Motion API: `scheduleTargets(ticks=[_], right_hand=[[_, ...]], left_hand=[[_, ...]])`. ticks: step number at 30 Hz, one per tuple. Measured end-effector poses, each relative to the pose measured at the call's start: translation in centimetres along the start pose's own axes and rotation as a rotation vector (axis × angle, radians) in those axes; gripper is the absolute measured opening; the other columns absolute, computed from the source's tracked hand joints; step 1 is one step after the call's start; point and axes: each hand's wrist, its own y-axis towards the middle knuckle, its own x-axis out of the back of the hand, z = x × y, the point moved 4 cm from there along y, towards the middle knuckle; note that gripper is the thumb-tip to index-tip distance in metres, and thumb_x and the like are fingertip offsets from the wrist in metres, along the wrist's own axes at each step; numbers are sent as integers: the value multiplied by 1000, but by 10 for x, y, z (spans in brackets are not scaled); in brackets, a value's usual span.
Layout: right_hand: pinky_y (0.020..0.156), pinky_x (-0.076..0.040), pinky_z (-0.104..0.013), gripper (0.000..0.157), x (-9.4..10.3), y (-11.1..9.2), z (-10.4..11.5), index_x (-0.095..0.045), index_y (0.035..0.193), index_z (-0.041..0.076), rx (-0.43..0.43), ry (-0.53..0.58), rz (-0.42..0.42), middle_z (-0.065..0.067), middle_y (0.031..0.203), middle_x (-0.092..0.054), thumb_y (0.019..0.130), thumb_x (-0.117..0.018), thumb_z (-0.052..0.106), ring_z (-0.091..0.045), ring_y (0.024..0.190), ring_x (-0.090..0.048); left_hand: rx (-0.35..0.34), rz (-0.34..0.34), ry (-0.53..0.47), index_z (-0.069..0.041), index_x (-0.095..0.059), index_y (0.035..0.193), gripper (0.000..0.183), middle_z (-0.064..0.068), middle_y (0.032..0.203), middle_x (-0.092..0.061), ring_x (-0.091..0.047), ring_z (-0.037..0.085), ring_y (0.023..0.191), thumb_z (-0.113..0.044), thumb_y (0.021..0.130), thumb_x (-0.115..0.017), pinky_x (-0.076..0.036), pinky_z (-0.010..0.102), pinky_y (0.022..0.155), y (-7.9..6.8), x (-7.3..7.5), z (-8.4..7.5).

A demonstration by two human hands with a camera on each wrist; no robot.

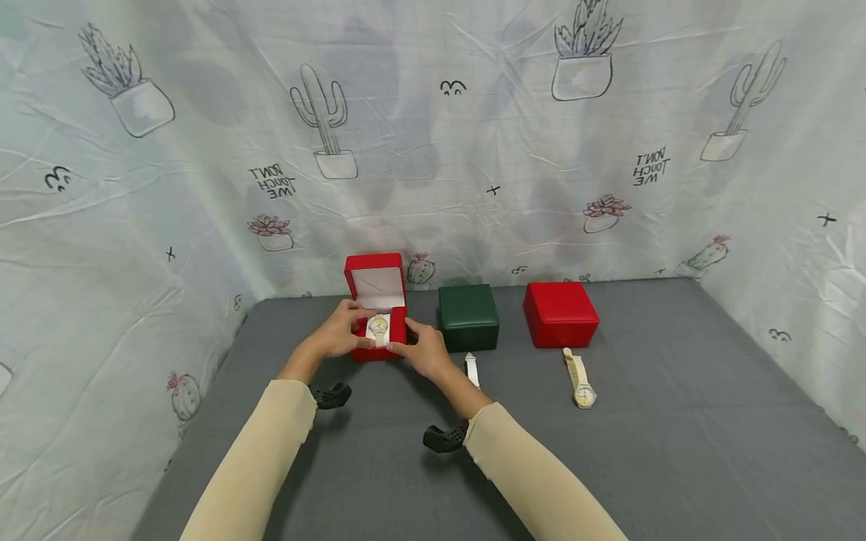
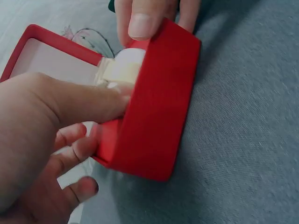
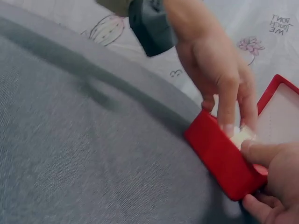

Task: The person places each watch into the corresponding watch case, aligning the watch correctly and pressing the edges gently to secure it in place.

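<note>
A red watch box (image 1: 374,355) stands at the back of the table, its lid (image 1: 377,287) raised to show a white lining. Inside it sits a watch (image 1: 379,326) with a cream strap, wrapped round a pale cushion. My left hand (image 1: 336,331) reaches in from the left, thumb and fingers bent about the watch and cushion. In the left wrist view that thumb (image 2: 93,100) presses down by the strap, just behind the front wall. My right hand (image 1: 428,353) grips the box at its right front corner, thumb (image 3: 261,153) over the front rim and fingers along the side.
A closed green box (image 1: 468,317) stands just right of the open one, and a closed red box (image 1: 560,314) farther right. A white strap (image 1: 471,370) lies before the green box, partly behind my right arm. A cream-strapped watch (image 1: 576,378) lies before the closed red box.
</note>
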Motion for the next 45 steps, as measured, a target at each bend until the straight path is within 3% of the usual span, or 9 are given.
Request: scheduleTargets(ticks=[4,10,12,15,20,24,27,37,45], right_hand=[[101,-49,-40,65,4,1,4,-48,140,0,-18,-50,-22,-15,138,-56,85,-74,24,-25,126,-55],[102,-48,-40,66,7,1,4,-46,142,1,-33,-38,-34,-15,140,-55,85,-74,21,-26,128,-54],[102,-48,-40,66,8,0,3,-45,142,1,-38,-25,-35,-15,141,-54,86,-73,20,-26,128,-54],[103,-48,-40,66,9,0,2,-45,143,1,-48,-10,-42,-15,142,-53,86,-73,19,-25,129,-53],[104,-47,-40,67,6,-2,0,-44,144,4,-78,-23,-37,-12,145,-50,87,-72,22,-25,133,-49],[103,-48,-39,66,-1,-3,2,-45,144,5,-84,-34,-27,-12,145,-51,86,-73,23,-25,133,-49],[103,-47,-39,66,-6,-4,4,-46,143,4,-74,-39,-24,-13,144,-51,86,-73,23,-25,133,-49],[108,-43,-40,65,-13,-7,5,-47,141,2,-45,-53,-16,-13,144,-51,85,-74,21,-25,133,-49],[107,-44,-40,64,-3,-6,-1,-47,141,3,-43,-50,-39,-12,144,-51,86,-73,22,-25,134,-48]], left_hand=[[8,1,-13,-3,-48,141,64,21,142,-32,-36,38,126,-13,82,-73,-43,56,102,3,0,-1],[11,-13,-80,-10,-45,144,64,20,141,-42,-44,36,123,-22,86,-70,-48,53,98,0,3,3],[55,-25,-173,-12,-43,145,61,18,141,-44,-46,35,124,-30,91,-64,-49,51,97,0,7,6],[136,-97,-345,-11,-38,147,65,17,145,-44,-48,36,127,-48,96,-51,-49,50,98,1,16,8],[263,-228,-546,-11,-25,153,89,16,154,-34,-42,38,135,-72,90,-37,-44,53,105,7,31,7],[337,-222,-626,-17,-13,156,97,15,158,-24,-34,41,140,-81,85,-31,-37,56,109,12,37,4],[363,-206,-653,-20,-13,157,99,15,159,-21,-32,43,140,-84,82,-28,-35,59,110,15,39,2],[330,-256,-643,-19,-17,156,87,16,156,-26,-26,35,143,-72,90,-37,-34,64,108,25,34,5],[258,-148,-721,-20,-8,156,85,16,159,-19,-18,38,146,-66,92,-40,-29,72,105,26,23,-1]])
